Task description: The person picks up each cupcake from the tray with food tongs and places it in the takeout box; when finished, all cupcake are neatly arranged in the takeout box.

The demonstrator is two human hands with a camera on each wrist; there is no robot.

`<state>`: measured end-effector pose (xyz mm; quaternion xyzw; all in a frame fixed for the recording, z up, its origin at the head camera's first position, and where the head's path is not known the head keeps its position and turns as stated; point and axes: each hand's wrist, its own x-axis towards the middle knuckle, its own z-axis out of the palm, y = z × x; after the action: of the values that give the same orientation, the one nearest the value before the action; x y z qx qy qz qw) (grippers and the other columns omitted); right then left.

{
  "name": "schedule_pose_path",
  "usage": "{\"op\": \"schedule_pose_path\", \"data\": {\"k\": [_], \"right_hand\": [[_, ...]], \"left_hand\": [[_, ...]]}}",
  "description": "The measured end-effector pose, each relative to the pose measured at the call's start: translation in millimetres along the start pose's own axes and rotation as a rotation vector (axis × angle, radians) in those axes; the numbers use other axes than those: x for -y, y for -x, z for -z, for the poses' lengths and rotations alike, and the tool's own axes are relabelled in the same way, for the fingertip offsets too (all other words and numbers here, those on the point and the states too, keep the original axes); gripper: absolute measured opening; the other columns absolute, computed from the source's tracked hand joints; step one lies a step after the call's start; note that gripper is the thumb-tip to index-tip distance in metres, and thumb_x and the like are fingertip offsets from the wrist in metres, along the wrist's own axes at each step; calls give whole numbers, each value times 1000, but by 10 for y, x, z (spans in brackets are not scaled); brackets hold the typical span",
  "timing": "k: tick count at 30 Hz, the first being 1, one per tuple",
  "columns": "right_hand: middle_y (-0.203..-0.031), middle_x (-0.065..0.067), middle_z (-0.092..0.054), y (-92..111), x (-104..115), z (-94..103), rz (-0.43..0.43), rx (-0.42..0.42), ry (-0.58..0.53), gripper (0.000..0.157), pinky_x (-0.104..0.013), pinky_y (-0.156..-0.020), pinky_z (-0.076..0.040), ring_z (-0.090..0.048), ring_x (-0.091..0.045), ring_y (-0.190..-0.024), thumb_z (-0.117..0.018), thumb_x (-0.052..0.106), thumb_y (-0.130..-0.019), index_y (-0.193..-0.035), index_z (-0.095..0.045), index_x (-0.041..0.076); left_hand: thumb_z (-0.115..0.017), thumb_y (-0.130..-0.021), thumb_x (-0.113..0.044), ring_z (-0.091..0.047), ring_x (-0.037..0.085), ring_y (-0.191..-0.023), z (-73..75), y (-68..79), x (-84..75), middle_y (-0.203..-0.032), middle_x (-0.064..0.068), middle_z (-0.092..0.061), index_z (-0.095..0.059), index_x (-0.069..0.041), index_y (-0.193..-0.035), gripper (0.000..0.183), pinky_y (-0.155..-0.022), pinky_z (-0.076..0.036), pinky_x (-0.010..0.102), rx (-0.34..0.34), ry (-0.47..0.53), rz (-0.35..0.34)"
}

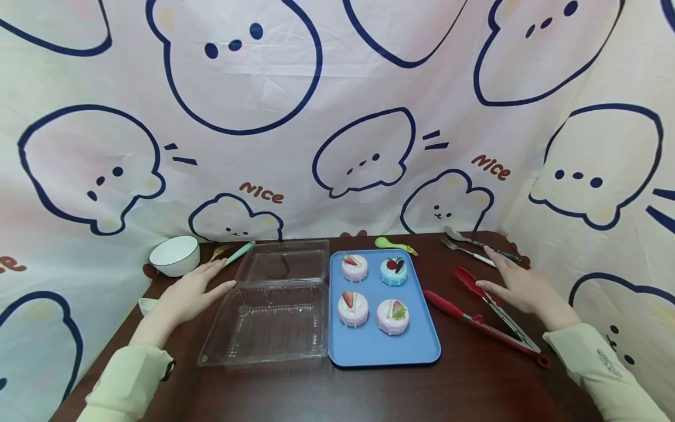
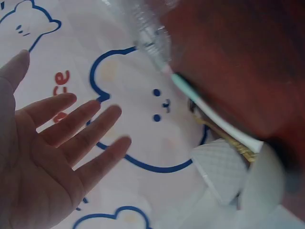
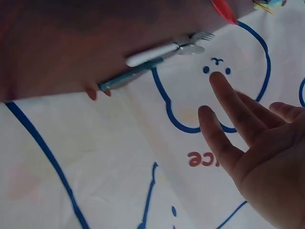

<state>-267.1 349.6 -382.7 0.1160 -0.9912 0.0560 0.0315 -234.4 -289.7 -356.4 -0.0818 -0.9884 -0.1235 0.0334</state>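
My left hand [image 1: 187, 296] hovers with spread fingers near the left edge of an open clear plastic container [image 1: 279, 346], holding nothing. Beyond its fingertips lies a mint-coloured handle [image 1: 241, 252], beside a gold utensil [image 1: 219, 252]. The left wrist view shows this palm [image 2: 57, 157] bare. On the other side, my right hand [image 1: 522, 287] is held out, empty, over the far right of the table. Close to it are red-tipped tongs [image 1: 508, 343], spread apart, and two pieces of cutlery, one with a white handle [image 1: 482, 258] and one with a dark green handle [image 1: 503, 254].
A blue tray [image 1: 379, 353] in the middle carries several small cakes [image 1: 353, 313], pink and blue, with fruit on top. Behind it lies a light green spoon [image 1: 387, 242]. A white bowl [image 1: 176, 258] stands at the back left. A patterned cloth [image 1: 364, 88] hangs behind the table.
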Motion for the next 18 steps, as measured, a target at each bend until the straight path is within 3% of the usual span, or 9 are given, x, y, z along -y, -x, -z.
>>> {"op": "schedule_pose_path", "data": {"k": [4,8,13,18], "right_hand": [[-129,-39,-35,72,-40,-125,-47,18,8,94,-66,-75,-39,-45,-54,-105,-38,70,-81,-144,-13,4],[-124,-41,-38,132,-59,-221,-71,27,-13,100,-65,-74,-40,-45,-54,-104,-42,72,-78,-136,-26,-7],[-113,-36,-48,189,-72,-315,-81,47,-50,101,-58,-69,-45,-53,-46,-94,-51,72,-72,-126,-35,-12],[-102,-28,-54,220,-74,-409,-104,103,-59,102,-53,-65,-47,-56,-36,-86,-56,73,-68,-120,-40,-13]], "left_hand": [[-45,-89,-53,-40,46,-116,-144,32,110,-128,31,-43,-40,4,-133,72,-89,-34,61,-19,56,-2],[-52,-92,-31,-56,36,-94,-266,73,207,-99,20,-61,-50,10,-121,50,-79,-41,53,-54,76,-38],[-51,-92,-24,-58,20,-65,-356,148,264,-79,7,-61,-50,11,-118,43,-62,-46,39,18,155,18],[-48,-93,-24,-53,17,-44,-447,188,271,-70,3,-55,-47,9,-121,43,-48,-41,30,69,242,81]]}}
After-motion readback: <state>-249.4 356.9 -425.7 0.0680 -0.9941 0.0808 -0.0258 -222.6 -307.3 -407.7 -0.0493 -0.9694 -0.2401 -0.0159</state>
